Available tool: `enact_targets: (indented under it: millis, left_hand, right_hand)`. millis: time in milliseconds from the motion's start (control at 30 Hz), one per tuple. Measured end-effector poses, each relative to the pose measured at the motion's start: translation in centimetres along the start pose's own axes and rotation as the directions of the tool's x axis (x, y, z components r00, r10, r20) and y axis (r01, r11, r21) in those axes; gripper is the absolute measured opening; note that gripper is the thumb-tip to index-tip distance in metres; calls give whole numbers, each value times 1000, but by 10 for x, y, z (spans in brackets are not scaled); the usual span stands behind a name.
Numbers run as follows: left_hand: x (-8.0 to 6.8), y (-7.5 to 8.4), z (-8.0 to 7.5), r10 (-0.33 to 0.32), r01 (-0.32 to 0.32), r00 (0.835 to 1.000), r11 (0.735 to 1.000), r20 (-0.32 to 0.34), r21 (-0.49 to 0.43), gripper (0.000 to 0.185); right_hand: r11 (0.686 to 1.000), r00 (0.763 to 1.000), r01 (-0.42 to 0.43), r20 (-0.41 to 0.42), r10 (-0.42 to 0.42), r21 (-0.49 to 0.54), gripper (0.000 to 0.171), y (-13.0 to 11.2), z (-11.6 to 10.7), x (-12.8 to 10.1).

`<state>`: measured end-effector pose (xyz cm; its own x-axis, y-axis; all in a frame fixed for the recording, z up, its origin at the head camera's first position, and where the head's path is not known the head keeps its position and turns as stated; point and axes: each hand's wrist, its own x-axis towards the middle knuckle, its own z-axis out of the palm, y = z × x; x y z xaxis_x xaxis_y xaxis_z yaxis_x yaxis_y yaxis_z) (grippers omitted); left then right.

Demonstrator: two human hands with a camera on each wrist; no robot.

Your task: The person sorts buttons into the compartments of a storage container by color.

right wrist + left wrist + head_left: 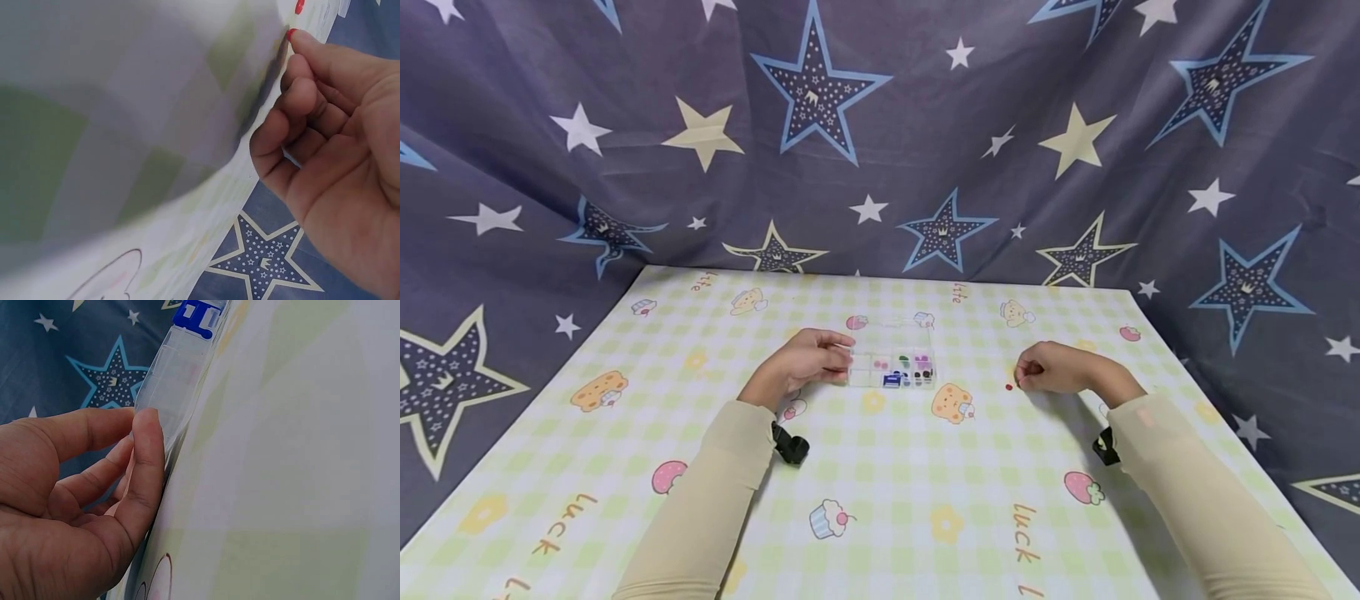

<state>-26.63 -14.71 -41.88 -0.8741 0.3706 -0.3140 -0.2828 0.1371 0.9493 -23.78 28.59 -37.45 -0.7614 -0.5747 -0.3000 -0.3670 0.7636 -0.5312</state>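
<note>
A clear plastic compartment box (891, 368) lies on the table with its transparent lid (891, 335) raised at the back. Small pink, green, purple and dark pieces sit in several of its compartments, and a blue latch (199, 317) marks its front. My left hand (811, 357) holds the box's left end between thumb and fingers. Off to the right, my right hand (1052, 367) is low over the tabletop, pinching a tiny red bead (292, 34) at its fingertips. Another red bead (1009, 387) lies on the table just left of those fingertips.
A checked cloth with cartoon prints covers the table (887, 467). Behind it hangs a dark star-patterned curtain (925, 125). Black straps (791, 445) are on both wrists, below the sleeves.
</note>
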Motion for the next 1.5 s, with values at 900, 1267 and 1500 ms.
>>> enact_targets:
  millis: [900, 1267, 1500]
  left_hand:
    - [-1, 0, -1, -4, 4, 1000, 1000, 8, -7, 46]
    - [-1, 0, -1, -8, 8, 1000, 1000, 5, -12, 46]
    - [-2, 1, -1, -13, 13, 1000, 1000, -2, -12, 46]
  right_hand:
    - [990, 986, 140, -90, -141, -17, 18, -43, 0, 48]
    - [984, 978, 174, -114, -177, -36, 18, -61, 2, 77]
    - [976, 966, 211, -138, -217, -60, 16, -76, 6, 95]
